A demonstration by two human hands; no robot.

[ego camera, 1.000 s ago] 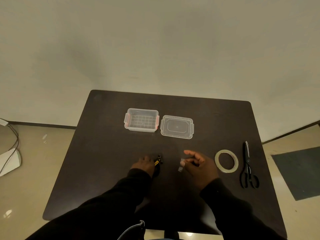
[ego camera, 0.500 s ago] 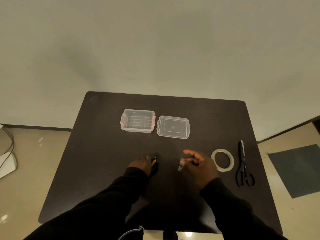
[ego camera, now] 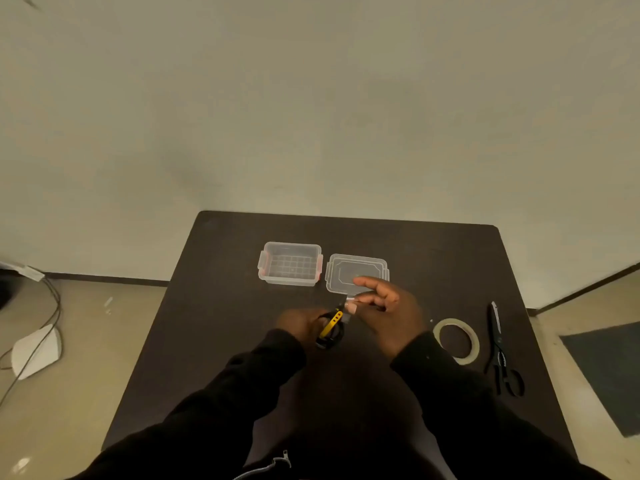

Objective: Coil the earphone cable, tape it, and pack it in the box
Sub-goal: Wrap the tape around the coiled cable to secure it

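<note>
My left hand grips a small coil of black earphone cable with a yellow part, held just above the dark table. My right hand pinches a short clear piece of tape between thumb and forefinger, its lower end touching the top of the coil. The clear plastic box with orange clips stands open behind the hands. Its clear lid lies flat to the right of it, partly behind my right fingers.
A roll of clear tape lies right of my right wrist. Black scissors lie further right near the table edge. Cables and a white object are on the floor to the left.
My two hands have come together and lifted slightly toward the box. The piece of tape now meets the coil, which was apart from it before.
</note>
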